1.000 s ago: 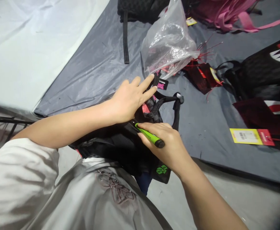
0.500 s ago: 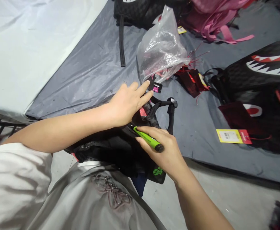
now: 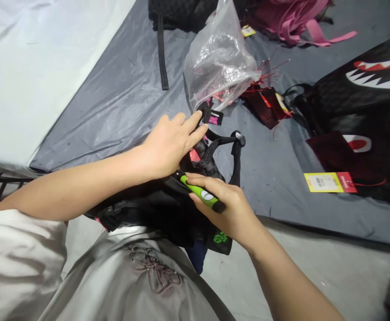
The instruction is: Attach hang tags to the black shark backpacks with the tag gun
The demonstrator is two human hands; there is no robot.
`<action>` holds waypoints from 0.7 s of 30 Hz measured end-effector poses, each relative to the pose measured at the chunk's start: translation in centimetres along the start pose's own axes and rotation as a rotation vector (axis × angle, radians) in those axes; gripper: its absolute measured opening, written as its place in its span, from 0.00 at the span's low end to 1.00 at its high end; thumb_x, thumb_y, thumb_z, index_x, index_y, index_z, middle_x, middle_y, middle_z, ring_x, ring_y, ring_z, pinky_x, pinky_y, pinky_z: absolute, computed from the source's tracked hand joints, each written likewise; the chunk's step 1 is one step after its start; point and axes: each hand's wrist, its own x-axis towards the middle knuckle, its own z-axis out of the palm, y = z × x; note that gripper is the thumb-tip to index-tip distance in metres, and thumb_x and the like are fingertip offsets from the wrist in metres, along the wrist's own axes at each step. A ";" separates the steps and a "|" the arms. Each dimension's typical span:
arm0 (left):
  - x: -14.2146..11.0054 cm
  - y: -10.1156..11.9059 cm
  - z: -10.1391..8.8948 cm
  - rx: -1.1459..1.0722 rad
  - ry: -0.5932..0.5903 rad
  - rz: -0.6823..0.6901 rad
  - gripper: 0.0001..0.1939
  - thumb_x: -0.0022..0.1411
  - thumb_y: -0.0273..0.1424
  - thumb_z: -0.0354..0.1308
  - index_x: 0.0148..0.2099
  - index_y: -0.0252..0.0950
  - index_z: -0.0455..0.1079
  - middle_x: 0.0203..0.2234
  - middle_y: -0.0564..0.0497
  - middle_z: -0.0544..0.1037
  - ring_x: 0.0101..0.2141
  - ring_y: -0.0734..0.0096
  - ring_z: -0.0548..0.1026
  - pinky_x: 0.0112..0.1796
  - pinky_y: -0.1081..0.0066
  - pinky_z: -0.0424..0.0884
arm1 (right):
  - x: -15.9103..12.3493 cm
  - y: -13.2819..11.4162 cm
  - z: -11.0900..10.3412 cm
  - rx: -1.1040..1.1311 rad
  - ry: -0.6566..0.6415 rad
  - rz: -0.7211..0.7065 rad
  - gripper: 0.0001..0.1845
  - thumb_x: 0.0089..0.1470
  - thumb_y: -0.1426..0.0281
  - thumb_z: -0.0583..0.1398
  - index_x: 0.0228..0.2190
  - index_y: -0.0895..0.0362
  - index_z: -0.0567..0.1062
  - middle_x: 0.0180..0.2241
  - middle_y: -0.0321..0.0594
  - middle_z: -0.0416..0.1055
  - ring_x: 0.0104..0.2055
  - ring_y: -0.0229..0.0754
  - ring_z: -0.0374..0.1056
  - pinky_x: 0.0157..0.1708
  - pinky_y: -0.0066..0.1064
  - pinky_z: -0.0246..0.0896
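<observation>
My right hand [image 3: 233,207] is closed around a green marker pen [image 3: 196,189] with black ends. Its upper end points towards the heel of my left hand, against the black backpack [image 3: 158,223] in front of my body. Whether the tip touches the fabric cannot be made out. Across the same backpack lies my left hand [image 3: 173,140], fingers stretched out and pressing down. Just beyond those fingertips is a black strap end with a small pink-printed label [image 3: 215,117]. A strap with a buckle [image 3: 240,139] loops out to the right of the bag.
A clear plastic bag [image 3: 218,58] rests on the grey-covered table [image 3: 114,93], beside dark red tags [image 3: 264,107] with red strings. Another black backpack [image 3: 335,98], with a shark-mouth print and a yellow tag [image 3: 323,182], lies right. A pink bag [image 3: 291,20] is at the back.
The view has shifted slightly. The marker has turned a little in my right hand, now showing a pale oval mark. My left hand keeps its place on the backpack.
</observation>
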 end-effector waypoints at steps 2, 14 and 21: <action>0.0 0.0 -0.1 -0.003 -0.013 0.002 0.47 0.60 0.41 0.61 0.73 0.44 0.38 0.71 0.43 0.43 0.60 0.45 0.58 0.51 0.54 0.62 | 0.1 0.1 0.0 0.023 -0.004 -0.024 0.15 0.58 0.77 0.59 0.46 0.54 0.76 0.50 0.42 0.77 0.52 0.43 0.74 0.53 0.36 0.71; 0.0 0.2 -0.5 0.051 -0.042 -0.007 0.50 0.58 0.43 0.64 0.73 0.45 0.38 0.70 0.42 0.44 0.59 0.45 0.59 0.50 0.57 0.63 | 0.2 -0.1 -0.7 0.005 -0.042 -0.047 0.15 0.58 0.76 0.59 0.45 0.55 0.78 0.50 0.44 0.77 0.52 0.44 0.74 0.54 0.35 0.72; -0.1 0.2 -0.4 0.042 -0.050 -0.007 0.50 0.59 0.41 0.62 0.73 0.45 0.35 0.71 0.43 0.43 0.60 0.44 0.58 0.51 0.55 0.62 | 0.4 -0.6 -0.9 -0.021 -0.059 -0.034 0.14 0.58 0.76 0.59 0.44 0.55 0.79 0.50 0.44 0.77 0.51 0.45 0.75 0.53 0.36 0.73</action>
